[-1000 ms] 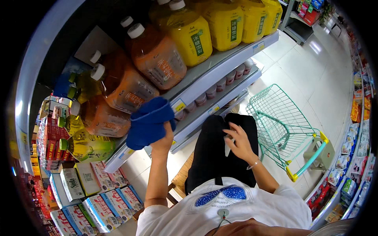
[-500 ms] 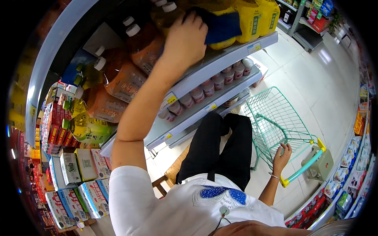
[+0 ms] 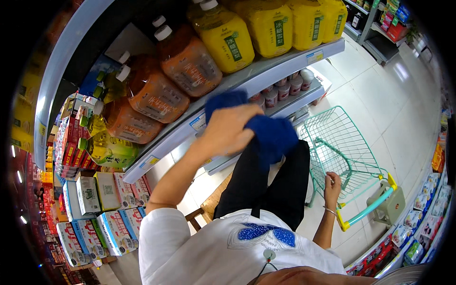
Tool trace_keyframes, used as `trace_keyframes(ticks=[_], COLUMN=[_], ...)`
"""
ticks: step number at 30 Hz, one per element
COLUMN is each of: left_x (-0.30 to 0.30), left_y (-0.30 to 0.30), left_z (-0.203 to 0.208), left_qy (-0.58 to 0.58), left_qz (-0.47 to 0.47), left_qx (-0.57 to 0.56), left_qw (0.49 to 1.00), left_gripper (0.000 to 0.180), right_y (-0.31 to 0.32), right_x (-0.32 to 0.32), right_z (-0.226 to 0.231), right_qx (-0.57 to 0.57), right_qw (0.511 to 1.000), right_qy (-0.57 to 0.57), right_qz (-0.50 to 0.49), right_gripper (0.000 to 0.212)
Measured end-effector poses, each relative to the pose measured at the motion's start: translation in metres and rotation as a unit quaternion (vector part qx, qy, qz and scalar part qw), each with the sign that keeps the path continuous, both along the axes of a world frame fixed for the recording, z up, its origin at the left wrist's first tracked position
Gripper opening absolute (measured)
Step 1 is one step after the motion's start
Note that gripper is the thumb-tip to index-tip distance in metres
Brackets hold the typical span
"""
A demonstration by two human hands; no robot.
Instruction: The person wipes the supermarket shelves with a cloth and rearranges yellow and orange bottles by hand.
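blue cloth (image 3: 274, 138) is bunched in the left hand (image 3: 231, 127) near the middle of the view, with one end poking out at 12 o'clock of the hand and the other hanging at 4 o'clock. it looks light, soft and floppy, so it should not break or slip much, and a good squeeze around its middle should stop the ends flopping. i can't tell if it touches the shelf edge (image 3: 278, 77). the left forearm (image 3: 183, 173) slants in from 7 o'clock, with the back of the hand up. the right hand (image 3: 332, 185) is low at 4 o'clock, by the green shopping cart (image 3: 347, 162), fingers a bit curled, and i can't tell how closed it is
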State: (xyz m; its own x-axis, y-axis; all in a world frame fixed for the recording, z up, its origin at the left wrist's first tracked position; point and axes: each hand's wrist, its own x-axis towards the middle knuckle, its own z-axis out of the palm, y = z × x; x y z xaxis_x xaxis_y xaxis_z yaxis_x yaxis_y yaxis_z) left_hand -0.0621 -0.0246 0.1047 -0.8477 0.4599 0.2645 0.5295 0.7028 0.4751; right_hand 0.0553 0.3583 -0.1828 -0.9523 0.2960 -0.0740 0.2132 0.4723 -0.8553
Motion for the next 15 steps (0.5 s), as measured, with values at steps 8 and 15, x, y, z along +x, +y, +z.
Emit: trace_keyframes(ticks=[8,15], left_x=[0.034,0.02], left_y=[0.002,-0.052], left_z=[-0.035,-0.007], left_qy=[0.145,0.356], left_qz=[0.163,0.237], left_qx=[0.079,-0.03], left_qw=[0.973,0.903], left_gripper=[0.037,0.048], right_y=[-0.094,-0.027], right_x=[-0.027,-0.039], right_z=[0.075,-0.004], right_qx=[-0.014,0.306], right_qw=[0.985,0.941], right_qy=[0.059,-0.128], right_qz=[0.159,0.06], right_gripper=[0.027,0.032])
